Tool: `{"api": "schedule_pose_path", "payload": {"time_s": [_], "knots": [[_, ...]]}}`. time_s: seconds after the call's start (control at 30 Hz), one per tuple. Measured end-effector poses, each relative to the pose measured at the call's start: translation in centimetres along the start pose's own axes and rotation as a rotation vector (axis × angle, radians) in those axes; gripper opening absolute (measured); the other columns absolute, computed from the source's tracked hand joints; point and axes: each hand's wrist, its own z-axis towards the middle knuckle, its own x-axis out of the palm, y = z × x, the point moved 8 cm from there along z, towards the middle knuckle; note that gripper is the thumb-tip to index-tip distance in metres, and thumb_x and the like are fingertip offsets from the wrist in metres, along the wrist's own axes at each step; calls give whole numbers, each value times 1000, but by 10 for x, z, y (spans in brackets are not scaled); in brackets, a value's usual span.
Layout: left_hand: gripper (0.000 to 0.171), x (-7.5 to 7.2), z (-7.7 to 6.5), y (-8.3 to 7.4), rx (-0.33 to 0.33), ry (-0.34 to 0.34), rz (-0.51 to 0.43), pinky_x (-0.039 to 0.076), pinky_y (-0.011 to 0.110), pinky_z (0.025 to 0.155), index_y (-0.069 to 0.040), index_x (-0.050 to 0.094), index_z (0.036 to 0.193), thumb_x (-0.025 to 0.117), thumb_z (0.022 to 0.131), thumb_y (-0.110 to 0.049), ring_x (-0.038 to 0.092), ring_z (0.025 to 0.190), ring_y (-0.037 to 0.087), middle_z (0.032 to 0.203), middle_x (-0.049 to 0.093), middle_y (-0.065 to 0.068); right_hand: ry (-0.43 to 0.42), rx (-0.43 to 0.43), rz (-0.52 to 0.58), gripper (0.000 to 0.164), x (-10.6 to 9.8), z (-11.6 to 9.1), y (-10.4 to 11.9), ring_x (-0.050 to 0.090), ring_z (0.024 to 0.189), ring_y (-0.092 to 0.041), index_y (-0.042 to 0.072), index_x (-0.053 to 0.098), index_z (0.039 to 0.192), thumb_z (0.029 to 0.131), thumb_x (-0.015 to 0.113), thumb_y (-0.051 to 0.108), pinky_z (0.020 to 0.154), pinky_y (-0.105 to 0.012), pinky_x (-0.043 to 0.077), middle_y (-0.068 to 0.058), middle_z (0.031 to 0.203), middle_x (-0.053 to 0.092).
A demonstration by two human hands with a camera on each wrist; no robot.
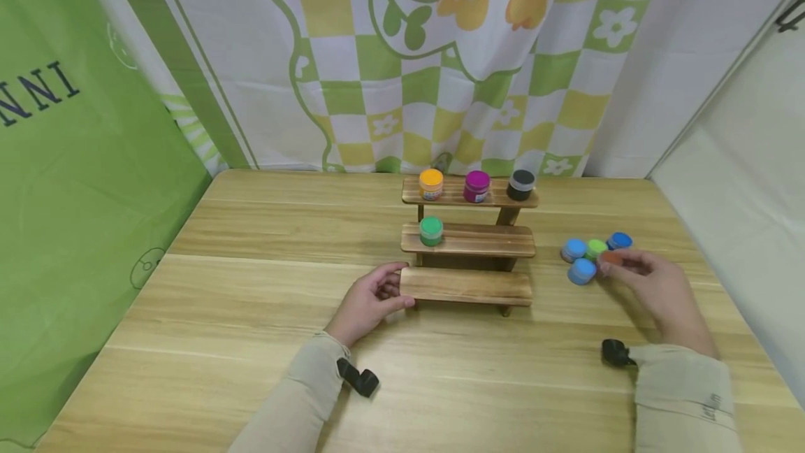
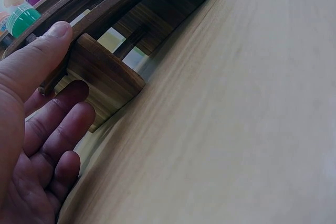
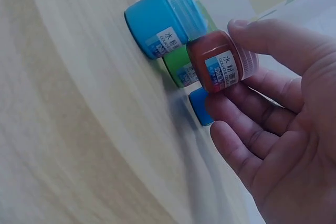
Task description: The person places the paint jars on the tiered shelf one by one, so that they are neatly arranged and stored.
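Note:
In the head view, my right hand [image 1: 660,292] pinches a reddish-brown paint jar [image 3: 215,61] between thumb and fingers. The jar is tilted in the right wrist view, with its label showing. Close beside it stand two light blue jars [image 1: 582,271], a light green jar [image 1: 596,249] and a darker blue jar [image 1: 620,240]. My left hand [image 1: 371,303] grips the left end of the lowest step of a three-tier wooden rack [image 1: 465,286], thumb at the front edge. On the rack's middle step sits a green jar [image 1: 431,231], at the left.
Along the top step are an orange jar [image 1: 431,184], a purple jar [image 1: 477,187] and a black jar [image 1: 520,185]. The rack stands on a wood-grain table [image 1: 251,285]. A patterned curtain [image 1: 465,89] hangs behind the table's back edge.

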Motion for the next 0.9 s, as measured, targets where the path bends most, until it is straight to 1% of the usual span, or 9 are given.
{"api": "schedule_pose_path", "payload": {"time_s": [0.13,0.4,0.47,0.57,0.63,0.73,0.8,0.83,0.9], "knots": [[63,0,0,0,3,-1,-5,54,30,82,-13,58,139,84,83,-20,63,93,17,107,67,1,-22,4,19,79,-2,0,2,46,125,-44,-1,50,141,93,60,61,98,-68,35,-28,139,51],[63,0,0,-1,-1,0,-6,54,30,82,-13,57,140,84,83,-19,63,93,17,108,66,1,-41,7,20,81,-7,-4,9,43,129,-46,1,47,145,93,58,62,98,-67,36,-27,142,49],[63,0,0,-1,-3,0,-4,54,30,82,-13,57,140,84,83,-19,63,93,17,108,66,1,-50,1,14,81,-8,-5,12,45,126,-44,1,48,145,93,59,62,98,-67,36,-26,140,50],[63,0,0,-1,-4,0,-1,54,30,83,-13,57,140,83,84,-19,63,94,16,108,67,1,-67,-25,11,77,-10,-6,18,50,118,-32,1,51,142,93,60,61,98,-66,36,-25,136,54],[63,0,0,-1,-5,0,2,54,30,83,-13,57,140,83,84,-19,63,94,16,108,67,0,-81,-37,7,76,-11,-6,22,52,110,-17,2,53,141,93,60,60,99,-64,36,-23,134,56],[63,0,0,-1,-3,-1,3,53,30,83,-13,57,140,83,84,-21,63,94,16,109,66,0,-104,-57,-2,73,-12,-7,29,49,98,2,3,56,138,93,61,60,99,-60,38,-20,130,59],[63,0,-1,-1,-4,-1,4,53,31,83,-13,57,140,83,84,-21,63,94,17,109,66,0,-117,-67,-1,71,-12,-8,34,48,94,9,4,58,136,92,63,59,98,-53,40,-13,125,63],[63,0,-1,-1,-5,0,4,53,31,83,-13,57,140,83,84,-21,63,94,16,109,66,0,-122,-70,6,70,-12,-8,36,48,93,11,5,59,135,92,64,59,98,-51,40,-7,122,65],[63,0,-1,-1,-6,0,4,54,31,83,-13,57,140,83,84,-21,63,94,16,109,66,0,-135,-83,6,67,-12,-9,40,51,92,12,7,62,132,91,65,59,95,-41,41,5,113,67]]}}
